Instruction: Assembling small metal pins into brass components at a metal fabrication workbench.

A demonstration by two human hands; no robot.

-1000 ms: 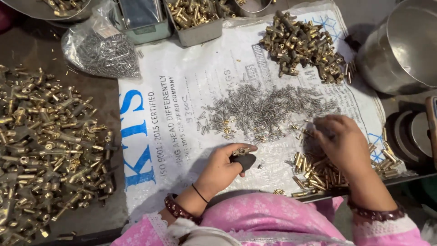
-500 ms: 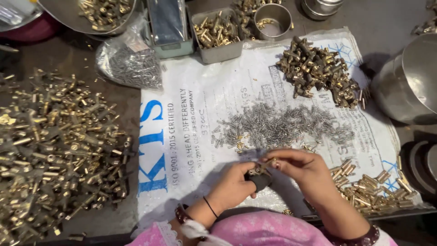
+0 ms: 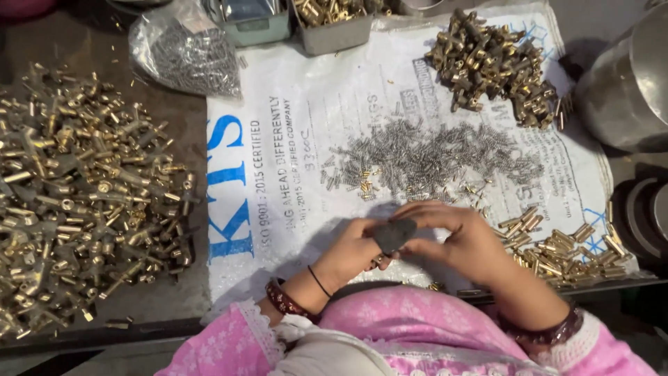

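i am looking straight down at a bench through the head camera, and i place everything against the white printed sack (image 3: 292, 174) spread flat across it.

at the sack's near edge, my left hand (image 3: 351, 251) is closed around a small dark block (image 3: 394, 235), with a small brass piece pinched low in the same fingers. my right hand (image 3: 463, 240) touches the block's right side, fingers curled over it; i cannot tell whether they pinch anything, since the fingers hide that spot.

judging from this, i am in the middle of fitting 1 small part at the block. the next move seems to call for a steady left grip and a fine, careful pinch from the right fingertips.

on the middle of the sack, just beyond the hands, lies a loose spread of small grey metal springs (image 3: 431, 157). on its far right corner sits a heap of brass fittings (image 3: 490, 66); on its near right corner, short brass tubes (image 3: 563, 247).

containers: beyond the sack's far edge, a grey metal tray (image 3: 334, 35) holds brass pieces. beside it a clear plastic bag (image 3: 188, 56) holds more grey parts. off the right edge a steel pot (image 3: 623, 90) shows no contents from here. left of the sack lies a big loose pile of brass parts (image 3: 76, 202).
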